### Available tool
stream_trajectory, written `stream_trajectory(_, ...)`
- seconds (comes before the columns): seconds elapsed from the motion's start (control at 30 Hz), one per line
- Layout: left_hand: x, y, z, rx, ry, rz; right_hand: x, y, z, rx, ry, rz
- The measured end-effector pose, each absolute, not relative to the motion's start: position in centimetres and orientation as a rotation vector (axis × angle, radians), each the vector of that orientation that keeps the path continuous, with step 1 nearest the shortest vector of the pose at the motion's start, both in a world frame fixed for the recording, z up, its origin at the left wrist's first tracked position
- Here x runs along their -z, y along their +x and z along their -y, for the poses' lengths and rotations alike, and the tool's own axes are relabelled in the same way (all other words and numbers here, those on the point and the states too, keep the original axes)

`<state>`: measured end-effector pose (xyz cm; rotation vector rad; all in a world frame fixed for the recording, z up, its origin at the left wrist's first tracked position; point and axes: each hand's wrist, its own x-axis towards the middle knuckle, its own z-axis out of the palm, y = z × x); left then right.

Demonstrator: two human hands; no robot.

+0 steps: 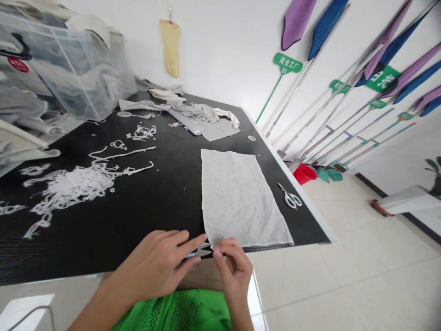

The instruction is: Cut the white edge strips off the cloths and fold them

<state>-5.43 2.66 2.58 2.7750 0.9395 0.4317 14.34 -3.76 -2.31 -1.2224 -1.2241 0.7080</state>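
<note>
A flat grey cloth [237, 197] lies on the black table [165, 193], its near corner at the table's front edge. My left hand [158, 266] is closed on small thread snips [201, 250] whose blades point at that corner. My right hand [232, 266] pinches the cloth's near corner or a thread on it between thumb and fingers, right beside the snip blades.
White scissors [290, 197] lie right of the cloth. White thread scraps [76, 184] cover the table's left. More grey cloths [196, 115] are piled at the far end, clear bins [69, 64] at the far left. Mops [344, 92] lean on the right wall above a red bucket [305, 174].
</note>
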Motion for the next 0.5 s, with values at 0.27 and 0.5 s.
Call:
stream_trajectory(0.27,-3.1,-4.2,-2.8,-0.374,2.922,-0.857,2.5,14.2,3.8,-0.680,-1.219,1.260)
stream_trajectory(0.5,-2.8,-4.2,-2.9,-0.370,2.919,-0.881,3.2,13.8,3.9,-0.546,-1.269,1.240)
